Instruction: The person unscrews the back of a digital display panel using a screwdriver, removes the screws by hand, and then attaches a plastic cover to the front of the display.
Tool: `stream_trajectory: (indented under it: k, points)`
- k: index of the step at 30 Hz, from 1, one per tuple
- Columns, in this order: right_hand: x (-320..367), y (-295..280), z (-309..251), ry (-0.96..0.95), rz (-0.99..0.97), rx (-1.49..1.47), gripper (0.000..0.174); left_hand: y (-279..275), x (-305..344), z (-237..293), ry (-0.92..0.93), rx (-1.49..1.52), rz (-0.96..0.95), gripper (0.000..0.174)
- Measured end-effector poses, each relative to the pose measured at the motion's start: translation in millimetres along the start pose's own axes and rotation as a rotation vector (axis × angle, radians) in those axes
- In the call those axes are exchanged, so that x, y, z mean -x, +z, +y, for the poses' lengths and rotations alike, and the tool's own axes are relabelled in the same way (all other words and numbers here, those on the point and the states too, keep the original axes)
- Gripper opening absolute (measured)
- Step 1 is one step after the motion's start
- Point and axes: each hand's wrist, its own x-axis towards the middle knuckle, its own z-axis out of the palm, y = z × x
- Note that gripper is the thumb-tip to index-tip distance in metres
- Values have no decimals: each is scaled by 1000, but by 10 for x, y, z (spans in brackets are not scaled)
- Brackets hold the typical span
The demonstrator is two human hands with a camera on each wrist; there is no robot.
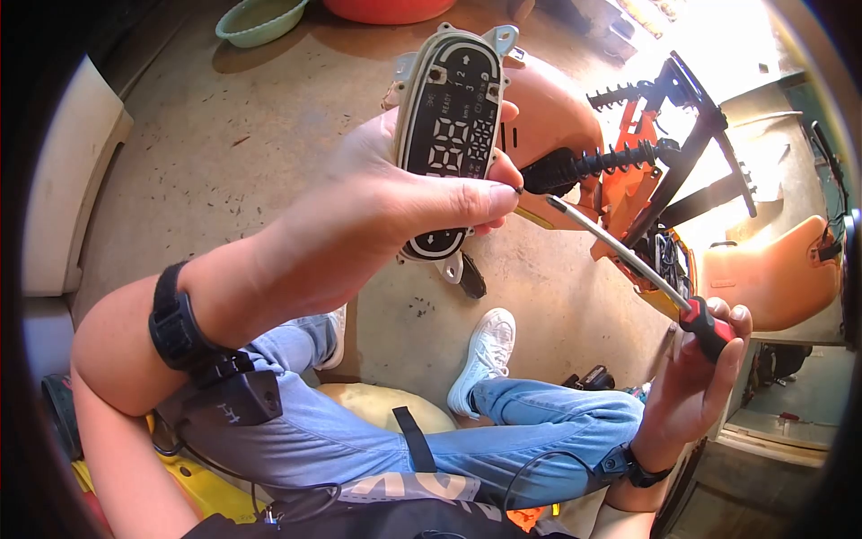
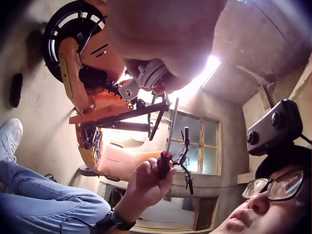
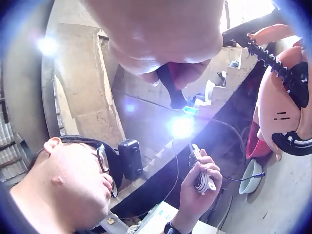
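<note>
My left hand (image 1: 382, 193) grips a digital dashboard display (image 1: 449, 117), a long rounded panel with a black face, white digits and mounting tabs. The thumb lies across its lower part, and a tiny dark piece like a screw (image 1: 520, 189) shows at the thumb tip. My right hand (image 1: 687, 386) holds a screwdriver (image 1: 620, 251) by its red and black handle, fingers curled round it. The screwdriver's tip points up and left, a short gap from the left thumb. In the left wrist view the display's pale edge (image 2: 151, 75) shows under the hand.
A partly stripped orange scooter (image 1: 628, 171) with bare shock absorbers and frame stands on the right. A green basin (image 1: 260, 22) and a red basin (image 1: 388, 7) are at the back. A white box (image 1: 72, 189) stands on the left. My legs (image 1: 539, 431) are below.
</note>
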Motion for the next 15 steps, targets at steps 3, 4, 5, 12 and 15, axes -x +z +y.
stream_trajectory:
  k: [3, 4, 5, 12, 15]
  points:
    - [-12, 7, 2, 11, -16, 7, 39, -3, -6, -4, -1, -61, -30, 68]
    - [-11, 6, 0, 11, -15, 7, 39, -4, -8, -8, 4, -72, -41, 68]
    - [-9, 6, -1, 19, -28, 15, 39, -5, -11, -10, 9, -82, -52, 68]
    - [-13, -2, 0, 32, -59, 23, 38, -2, -14, -5, 11, -104, -41, 69]
    - [-11, 14, -9, 37, -59, 36, 39, -8, -15, -4, 2, -84, -60, 69]
